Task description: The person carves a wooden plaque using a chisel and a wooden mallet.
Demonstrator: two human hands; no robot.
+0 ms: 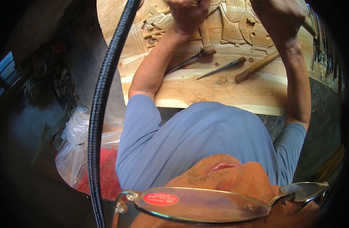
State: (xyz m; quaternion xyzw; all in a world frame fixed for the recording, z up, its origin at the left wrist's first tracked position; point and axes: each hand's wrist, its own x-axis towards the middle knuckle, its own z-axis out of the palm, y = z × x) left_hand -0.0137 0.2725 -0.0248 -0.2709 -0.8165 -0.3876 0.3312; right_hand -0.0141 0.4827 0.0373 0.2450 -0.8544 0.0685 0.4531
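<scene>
My left hand (190,14) is closed over a carved wooden panel (254,93) at the upper edge; anything in its fist is hidden. To the right, my right hand (281,17) also looks curled, its fingertips cut off by the picture's edge, so what it grips cannot be made out. Carved figures in relief (233,22) show between the two hands. On the panel's plain near strip lie a chisel with a rounded wooden handle (208,51), a slim tapered tool (224,69) and a wooden rod (256,67) that passes behind my right wrist.
Several long, thin tools (326,49) lie along the panel's right side. A dark braided cable (100,98) hangs down across the left of the view. Below left, a clear plastic bag (77,133) rests against something red (104,171). Small wood chips dot the panel.
</scene>
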